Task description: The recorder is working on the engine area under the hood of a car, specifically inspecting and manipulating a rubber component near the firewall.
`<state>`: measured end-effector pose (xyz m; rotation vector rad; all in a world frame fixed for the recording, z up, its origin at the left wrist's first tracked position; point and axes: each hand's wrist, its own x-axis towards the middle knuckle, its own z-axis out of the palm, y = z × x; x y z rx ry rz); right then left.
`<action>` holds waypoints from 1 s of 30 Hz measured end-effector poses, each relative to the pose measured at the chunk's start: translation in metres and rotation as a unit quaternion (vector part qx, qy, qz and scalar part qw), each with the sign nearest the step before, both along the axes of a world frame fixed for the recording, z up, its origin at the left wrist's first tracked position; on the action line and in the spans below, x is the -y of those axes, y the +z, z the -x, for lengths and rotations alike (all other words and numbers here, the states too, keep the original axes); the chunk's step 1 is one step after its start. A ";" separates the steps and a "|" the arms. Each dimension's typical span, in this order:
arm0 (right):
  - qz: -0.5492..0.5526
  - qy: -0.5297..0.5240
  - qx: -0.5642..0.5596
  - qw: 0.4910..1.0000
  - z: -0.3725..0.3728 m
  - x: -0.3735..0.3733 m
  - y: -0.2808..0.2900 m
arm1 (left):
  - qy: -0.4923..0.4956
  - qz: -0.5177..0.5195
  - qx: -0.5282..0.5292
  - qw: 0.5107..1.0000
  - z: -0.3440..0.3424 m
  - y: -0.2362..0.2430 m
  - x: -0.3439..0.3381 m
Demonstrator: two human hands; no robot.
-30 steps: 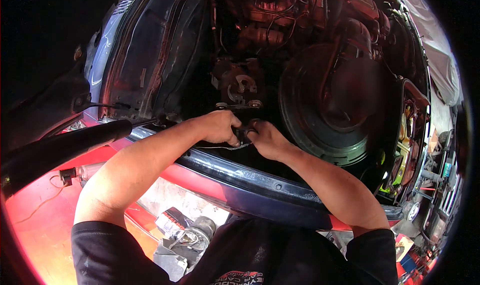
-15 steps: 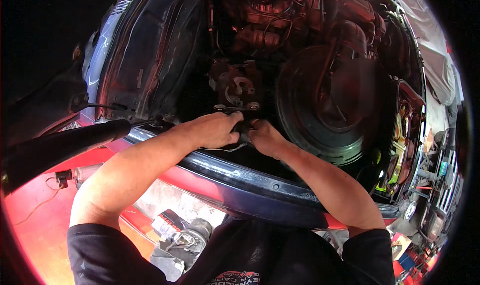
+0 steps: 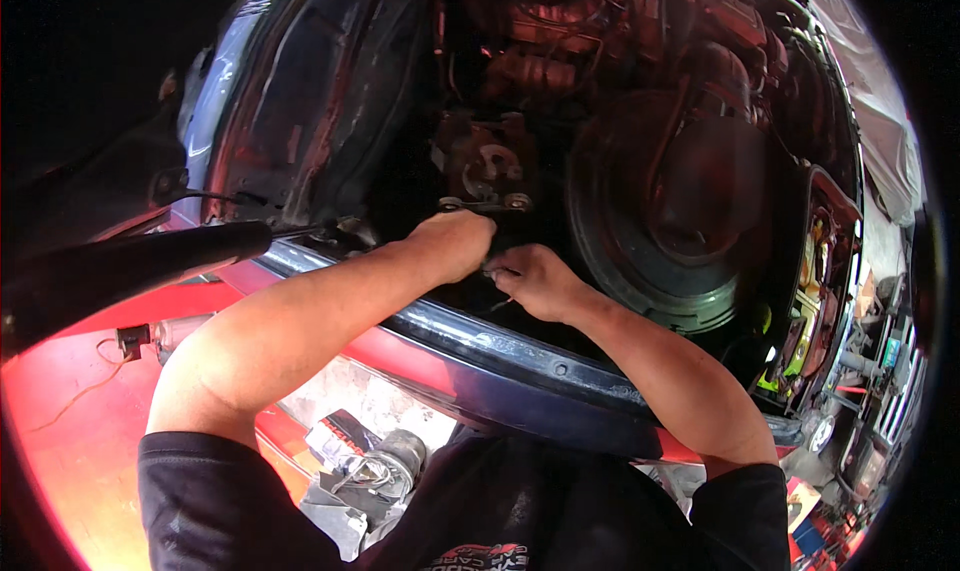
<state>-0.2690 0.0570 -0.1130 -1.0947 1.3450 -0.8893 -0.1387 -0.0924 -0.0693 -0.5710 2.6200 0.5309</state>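
Both my hands are close together in the dark space just behind the car body's front edge [image 3: 480, 336]. My left hand [image 3: 458, 243] is closed, back of the hand up; its fingertips and whatever they grip are hidden. My right hand [image 3: 538, 283] is beside it on the right, thumb and fingers pinched on something small and dark that I cannot make out. A thin light strand [image 3: 502, 304], perhaps a wire, shows just below the right fingers. Right beyond the left hand is a brownish metal mechanism [image 3: 487, 166] with a curved plate and two round ends on its near bar.
A large round black rim [image 3: 650, 296] sits right of my hands. A black tube [image 3: 150, 266] slants in from the left above a red panel [image 3: 90, 391]. Below, a box [image 3: 340, 439] and a grey cylindrical part [image 3: 402, 459] lie on the floor. Cluttered parts [image 3: 870, 411] stand far right.
My left hand has turned over, so its thumb and fingers no longer show. The right hand stays pinched beside it. Less of the thin strand is visible, and the view has shifted slightly.
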 end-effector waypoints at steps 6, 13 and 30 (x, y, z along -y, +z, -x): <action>-0.001 0.012 -0.007 1.000 0.002 0.000 -0.012 | 0.080 -0.097 0.028 0.992 0.006 0.005 0.001; 0.049 -0.013 -0.032 0.998 -0.002 0.004 -0.014 | -0.053 -0.125 0.018 0.991 -0.024 0.005 0.033; 0.032 -0.004 -0.012 0.999 0.000 0.002 -0.008 | -0.003 -0.134 0.071 0.988 -0.004 0.003 0.022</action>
